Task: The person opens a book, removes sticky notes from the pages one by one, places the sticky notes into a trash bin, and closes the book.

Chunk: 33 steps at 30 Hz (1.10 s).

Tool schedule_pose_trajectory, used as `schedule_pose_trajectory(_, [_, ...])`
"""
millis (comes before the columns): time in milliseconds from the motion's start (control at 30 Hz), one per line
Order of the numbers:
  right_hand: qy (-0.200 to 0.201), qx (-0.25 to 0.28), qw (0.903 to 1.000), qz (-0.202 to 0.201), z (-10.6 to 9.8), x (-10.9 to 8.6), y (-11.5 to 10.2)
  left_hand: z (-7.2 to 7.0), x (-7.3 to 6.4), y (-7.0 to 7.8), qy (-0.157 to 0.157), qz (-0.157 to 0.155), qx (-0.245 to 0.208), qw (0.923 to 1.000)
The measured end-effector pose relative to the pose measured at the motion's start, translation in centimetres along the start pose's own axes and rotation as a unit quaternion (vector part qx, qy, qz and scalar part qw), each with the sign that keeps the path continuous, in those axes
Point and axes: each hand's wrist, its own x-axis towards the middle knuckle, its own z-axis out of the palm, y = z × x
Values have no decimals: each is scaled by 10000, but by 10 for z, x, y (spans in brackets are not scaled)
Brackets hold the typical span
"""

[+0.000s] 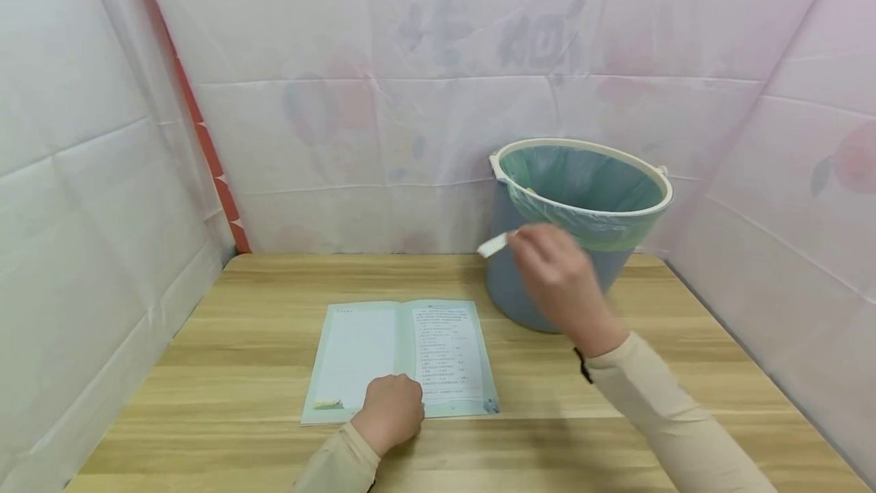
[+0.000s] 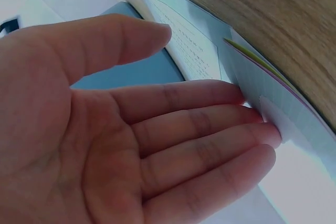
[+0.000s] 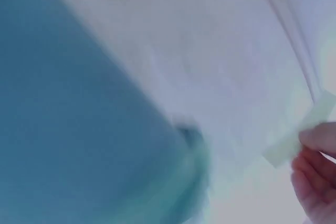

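An open booklet with pale green page borders lies on the table, its right page printed with text. My left hand rests at the booklet's lower edge near the middle fold. In the left wrist view its fingers stretch out nearly straight, tips against the page, thumb held apart. My right hand, raised in front of the bin, pinches a small flat white strip between thumb and fingers. The strip looks pale and rectangular in the right wrist view, its far end partly cut off by the frame.
A blue-grey bin with a cream rim and a green plastic liner stands at the table's back right. The wood-patterned table is enclosed by pale sheets at the back and sides.
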Motion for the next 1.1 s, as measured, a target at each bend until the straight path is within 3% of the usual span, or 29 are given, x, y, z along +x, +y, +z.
schedule_pose_trajectory(100, [882, -463, 9934, 570, -20, 22, 21, 0, 0, 0, -8, -21, -24, 10000])
schedule_pose_trajectory(200, [1037, -835, 9829, 1269, -35, 32, 49, -1, 1, 0, -30, -39, 1, 10000])
schedule_pose_trajectory(433, [-238, -1347, 9692, 2050, -54, 25, 97, -3, 3, 0, -37, -72, 109, 9999])
schedule_pose_trajectory(700, [-1366, -1551, 9467, 2472, -52, 15, 104, -2, 4, -2, -32, -125, 59, 9999])
schedule_pose_trajectory(800, [-1621, -1473, 9394, 2638, -51, 13, 103, -2, 4, -3, -43, -142, -13, 9999])
schedule_pose_trajectory(867, [-1572, -1405, 9409, 2651, -51, 11, 101, -2, 4, -2, -41, -140, -41, 9999])
schedule_pose_trajectory(933, [-1307, -1299, 9493, 2547, -50, 11, 96, -1, 4, -2, -50, -147, -60, 9999])
schedule_pose_trajectory(1033, [-733, -1117, 9696, 2051, -50, 13, 77, -1, 2, 0, -85, -170, -93, 9998])
schedule_pose_trajectory(1100, [-447, -718, 9831, 1625, -48, 14, 56, 0, 1, 1, -122, -186, -111, 9997])
